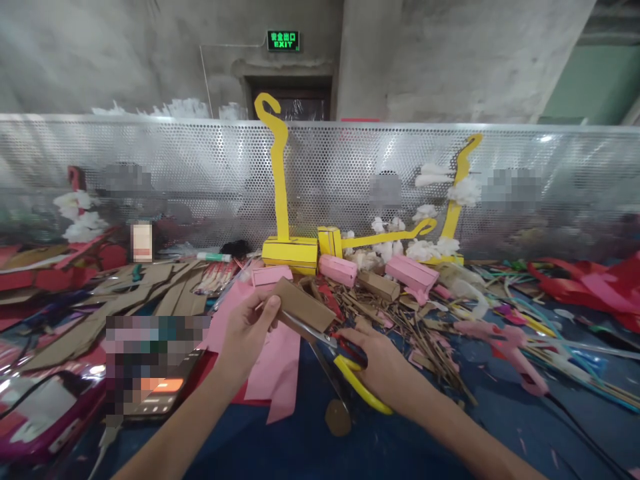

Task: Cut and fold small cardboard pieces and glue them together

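Observation:
My left hand (pixel 253 320) pinches one end of a folded strip of brown cardboard (pixel 305 305) between thumb and fingers. Wrapped round the handles of a pair of scissors (pixel 361 387), yellow on one loop and red on the other, is my right hand (pixel 385 353). A metal blade of the scissors lies along the lower edge of the cardboard; whether it cuts into it I cannot tell. Below the blades, a small many-sided cardboard piece (pixel 339 418) is seen over the blue table. Pink paper sheets (pixel 273 373) lie under and beside my left hand.
Yellow hooked paper shapes on box bases (pixel 290 252) stand near a perforated metal screen (pixel 200 153). Pink boxes (pixel 411 272) and cardboard scraps (pixel 430 340) lie beyond my hands. A pink glue gun (pixel 515 353) with a cord is at right, a phone (pixel 167 393) at left.

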### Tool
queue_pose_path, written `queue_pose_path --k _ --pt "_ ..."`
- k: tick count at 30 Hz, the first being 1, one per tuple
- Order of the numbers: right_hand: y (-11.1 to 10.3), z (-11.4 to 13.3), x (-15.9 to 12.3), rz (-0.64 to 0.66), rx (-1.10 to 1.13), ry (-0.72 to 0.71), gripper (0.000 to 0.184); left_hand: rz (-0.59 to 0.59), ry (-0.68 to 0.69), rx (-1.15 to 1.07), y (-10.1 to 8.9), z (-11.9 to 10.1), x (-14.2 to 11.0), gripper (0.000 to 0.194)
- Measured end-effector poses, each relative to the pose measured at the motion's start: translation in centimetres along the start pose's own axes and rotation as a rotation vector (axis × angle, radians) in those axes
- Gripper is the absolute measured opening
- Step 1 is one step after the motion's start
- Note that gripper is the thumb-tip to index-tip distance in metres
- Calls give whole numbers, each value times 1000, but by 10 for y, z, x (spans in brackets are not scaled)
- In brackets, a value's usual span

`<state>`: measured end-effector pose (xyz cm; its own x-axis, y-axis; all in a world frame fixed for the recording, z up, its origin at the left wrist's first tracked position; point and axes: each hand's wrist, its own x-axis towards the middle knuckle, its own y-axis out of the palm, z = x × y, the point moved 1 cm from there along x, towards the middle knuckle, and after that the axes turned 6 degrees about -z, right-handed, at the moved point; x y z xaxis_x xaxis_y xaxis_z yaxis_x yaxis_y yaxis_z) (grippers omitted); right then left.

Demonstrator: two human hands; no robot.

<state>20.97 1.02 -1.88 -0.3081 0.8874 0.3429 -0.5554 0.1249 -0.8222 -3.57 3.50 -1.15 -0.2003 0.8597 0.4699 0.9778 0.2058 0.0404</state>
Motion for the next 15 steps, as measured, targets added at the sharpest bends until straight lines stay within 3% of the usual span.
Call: queue_pose_path --k 6,9,12,15 --pt "-8 -6 0 89 50 0 42 -55 -38 -71 -6 5 8 26" --pt "-12 -20 -2 119 65 -16 37 -328 -85 -237 -30 2 25 33" --pt "-14 -32 2 23 123 27 30 -502 -72 -362 -49 -3 39 37" --pt "-11 -36 9 -39 197 76 30 -408 -124 -417 -44 -7 37 34"
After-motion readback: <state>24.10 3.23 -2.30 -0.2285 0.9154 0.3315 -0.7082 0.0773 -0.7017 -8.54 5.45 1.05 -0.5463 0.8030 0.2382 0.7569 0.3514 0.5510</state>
